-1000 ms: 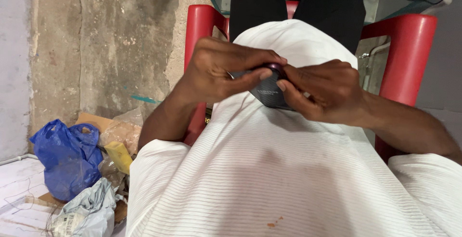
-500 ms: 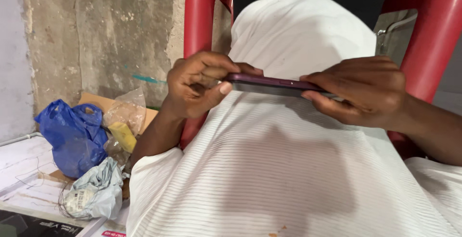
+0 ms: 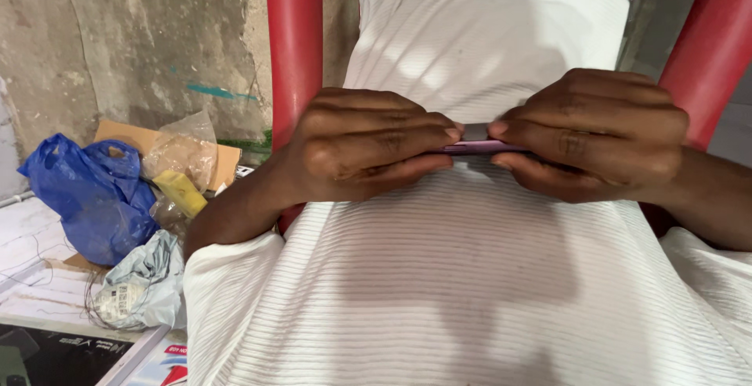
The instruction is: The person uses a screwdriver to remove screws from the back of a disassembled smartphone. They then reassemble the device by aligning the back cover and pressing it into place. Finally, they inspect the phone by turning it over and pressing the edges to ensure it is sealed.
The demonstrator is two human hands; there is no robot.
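Observation:
My left hand [image 3: 368,147] and my right hand [image 3: 595,135] meet in front of my chest, over my white ribbed shirt [image 3: 470,276]. Between them they hold a thin, flat purple phone [image 3: 478,148], seen edge-on, with only a short strip of it showing between the fingertips. Fingers of both hands curl over its top and the thumbs sit beneath it. The rest of the phone is hidden inside the hands.
A red plastic chair [image 3: 294,49] stands right ahead, its legs rising on both sides. On the floor at the left lie a blue plastic bag [image 3: 90,190], a clear bag with a yellow item [image 3: 180,174], cardboard, a grey bag [image 3: 137,288] and wires, against a rough concrete wall [image 3: 125,41].
The view has tilted down and closer. The phone has turned from a broad face toward me to flat and edge-on, and both hands have closed in around it.

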